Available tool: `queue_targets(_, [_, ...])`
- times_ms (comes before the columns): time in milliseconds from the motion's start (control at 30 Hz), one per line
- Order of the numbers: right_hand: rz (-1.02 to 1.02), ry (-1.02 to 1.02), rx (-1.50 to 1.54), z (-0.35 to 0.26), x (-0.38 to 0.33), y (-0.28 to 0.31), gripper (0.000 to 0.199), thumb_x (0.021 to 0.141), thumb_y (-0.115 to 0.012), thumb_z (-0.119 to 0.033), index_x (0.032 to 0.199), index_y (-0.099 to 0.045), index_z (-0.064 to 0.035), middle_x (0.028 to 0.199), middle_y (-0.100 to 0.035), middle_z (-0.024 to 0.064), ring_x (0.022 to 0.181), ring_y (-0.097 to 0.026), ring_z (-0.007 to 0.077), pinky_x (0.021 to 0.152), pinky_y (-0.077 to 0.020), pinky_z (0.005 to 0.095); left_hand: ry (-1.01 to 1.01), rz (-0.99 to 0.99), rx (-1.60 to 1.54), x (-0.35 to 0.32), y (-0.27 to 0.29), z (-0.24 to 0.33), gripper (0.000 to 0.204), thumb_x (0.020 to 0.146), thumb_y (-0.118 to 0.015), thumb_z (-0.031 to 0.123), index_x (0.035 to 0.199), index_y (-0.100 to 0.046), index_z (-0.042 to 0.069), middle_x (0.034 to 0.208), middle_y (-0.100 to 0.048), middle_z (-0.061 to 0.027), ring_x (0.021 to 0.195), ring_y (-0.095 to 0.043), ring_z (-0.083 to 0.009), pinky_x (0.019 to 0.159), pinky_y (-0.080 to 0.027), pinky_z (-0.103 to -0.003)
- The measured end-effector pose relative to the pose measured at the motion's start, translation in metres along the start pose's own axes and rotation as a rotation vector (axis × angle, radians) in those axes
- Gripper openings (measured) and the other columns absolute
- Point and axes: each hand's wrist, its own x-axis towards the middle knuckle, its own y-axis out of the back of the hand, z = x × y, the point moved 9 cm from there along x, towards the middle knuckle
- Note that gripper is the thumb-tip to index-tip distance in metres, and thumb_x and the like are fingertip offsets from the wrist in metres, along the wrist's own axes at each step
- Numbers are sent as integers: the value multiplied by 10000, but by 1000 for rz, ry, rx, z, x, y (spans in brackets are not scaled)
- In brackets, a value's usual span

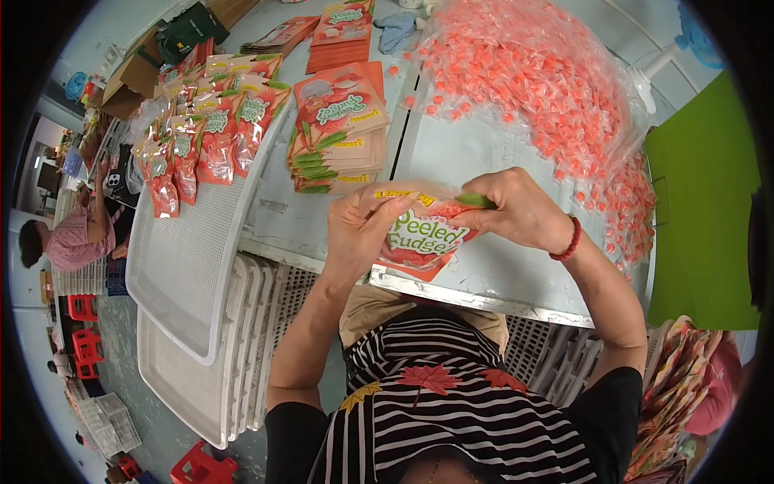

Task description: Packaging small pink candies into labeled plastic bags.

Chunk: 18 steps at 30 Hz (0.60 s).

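Metal table [451, 153]: pouch [423, 236] between both hands.

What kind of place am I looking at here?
Likely a sweets packing workshop: a heap of wrapped orange candies, a stack of empty pouches, and filled pouches lined up on a white tray.

My table [476, 153] is grey, with a metal front edge. On it, at the right side, lies a big heap of small orange wrapped candies [532, 73] in clear plastic. Near the middle is a stack of flat red pouches [337, 133], and one more stack [343, 36] lies behind it. A white plastic tray [193, 250] with filled pouches [205, 129] overhangs the left corner.
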Motion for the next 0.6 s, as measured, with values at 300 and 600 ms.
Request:
queue_targets(300, [-77,-65,40,0,13,-10,214,801,-708,-202,816,-643,2,687,-596,182,633,-591,346,572,-459,385,146,15,43,-3,24,-7,147,876,-643,74,994,-708,15,795,-654,8,566,-514,-17,452,-402,-196])
queue_targets(600, [-144,0,-46,-17,20,-33,270,748,-781,-213,851,-655,3,680,-564,150,554,-550,272,547,-438,344,130,-84,15,-8,46,0,153,886,-620,51,992,-689,-35,891,-697,-38,805,-603,-62,723,-499,-226])
